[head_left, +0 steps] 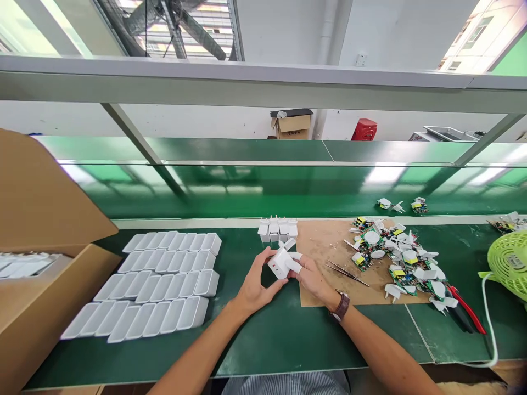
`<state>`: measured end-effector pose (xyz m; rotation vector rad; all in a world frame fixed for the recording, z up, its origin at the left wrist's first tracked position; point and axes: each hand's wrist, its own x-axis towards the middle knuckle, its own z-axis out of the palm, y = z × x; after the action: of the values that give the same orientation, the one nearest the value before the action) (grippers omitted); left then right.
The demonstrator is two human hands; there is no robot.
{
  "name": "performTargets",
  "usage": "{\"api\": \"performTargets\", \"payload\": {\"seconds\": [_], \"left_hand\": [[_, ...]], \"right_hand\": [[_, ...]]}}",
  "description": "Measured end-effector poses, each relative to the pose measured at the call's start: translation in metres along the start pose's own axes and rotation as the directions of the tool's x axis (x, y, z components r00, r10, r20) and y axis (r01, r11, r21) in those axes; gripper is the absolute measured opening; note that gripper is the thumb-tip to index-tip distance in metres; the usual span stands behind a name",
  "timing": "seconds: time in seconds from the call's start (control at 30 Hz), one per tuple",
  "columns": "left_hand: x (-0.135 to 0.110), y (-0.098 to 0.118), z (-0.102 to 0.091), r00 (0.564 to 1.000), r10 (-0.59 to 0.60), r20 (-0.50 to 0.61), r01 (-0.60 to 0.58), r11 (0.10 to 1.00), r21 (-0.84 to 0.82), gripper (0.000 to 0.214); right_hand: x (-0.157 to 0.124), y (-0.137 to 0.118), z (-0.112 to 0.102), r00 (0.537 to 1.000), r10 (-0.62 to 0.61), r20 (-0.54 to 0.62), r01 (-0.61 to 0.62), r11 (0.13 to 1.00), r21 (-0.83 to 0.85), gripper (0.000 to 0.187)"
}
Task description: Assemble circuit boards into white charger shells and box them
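Between both hands, above the green bench, is a white plug-in power adapter (280,264) with small openings on its near face. My left hand (260,282) grips it from the left with thumb and fingers. My right hand (310,277) holds its right side; white covers sit on some fingertips, and a dark watch is on that wrist. Just beyond the hands stands a small group of white adapters (278,227) with their pins up. Rows of white plastic housings (177,280) lie to the left. Circuit boards with white parts (401,255) are heaped at the right.
A brown board (317,247) lies under the heap, with tweezers (348,272) on it. Red-and-black pliers (467,310) and a light-green fan (508,266) are at the right. An open cardboard box (69,296) stands at the left. A metal frame bar (263,85) crosses above.
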<state>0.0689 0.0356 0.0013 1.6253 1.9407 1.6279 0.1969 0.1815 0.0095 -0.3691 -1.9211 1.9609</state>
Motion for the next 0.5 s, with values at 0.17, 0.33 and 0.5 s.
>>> {"api": "performTargets", "payload": {"seconds": [0.17, 0.33, 0.5], "left_hand": [[-0.0027, 0.0039, 0.0045, 0.995, 0.044, -0.094, -0.037, 0.997, 0.07, 0.081], [-0.0041, -0.0004, 0.0026, 0.992, 0.035, -0.119, -0.03, 0.999, 0.044, 0.085], [-0.0035, -0.0009, 0.002, 0.992, -0.007, -0.122, 0.01, 1.0, 0.021, 0.083]], "right_hand": [[-0.0014, -0.006, 0.006, 0.981, 0.161, 0.112, -0.183, 0.954, 0.237, 0.052], [-0.0022, -0.0088, 0.0077, 0.974, 0.178, 0.138, -0.208, 0.946, 0.247, 0.056], [-0.0035, -0.0063, 0.0068, 0.971, 0.191, 0.145, -0.218, 0.955, 0.203, 0.06]]}}
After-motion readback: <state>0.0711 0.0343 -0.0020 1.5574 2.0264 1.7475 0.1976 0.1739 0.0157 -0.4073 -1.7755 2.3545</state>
